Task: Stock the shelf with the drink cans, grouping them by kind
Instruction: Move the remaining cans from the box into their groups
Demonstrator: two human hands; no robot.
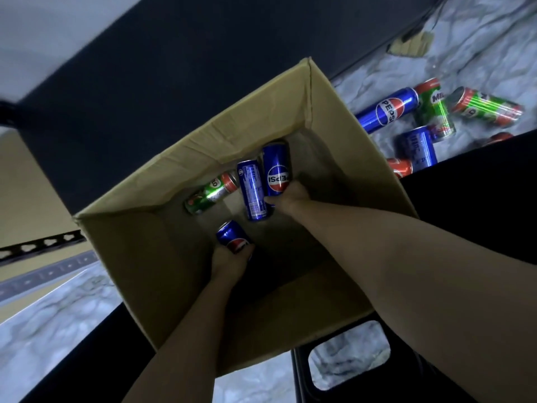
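Both my arms reach down into an open cardboard box (162, 257). My left hand (231, 264) is closed around a blue Pepsi can (231, 237) near the box floor. My right hand (292, 199) grips the lower end of another blue Pepsi can (276, 170), which stands tilted against the far wall. Between them a third blue can (252, 190) lies with its label text up, and a green can (210, 193) lies to the left of it.
Outside the box at the right, several blue Pepsi cans (386, 110) and green cans (436, 110) lie on a marble-patterned floor (479, 53). A dark shelf board (174, 62) runs behind the box. A black perforated rail (40, 247) sits at the left.
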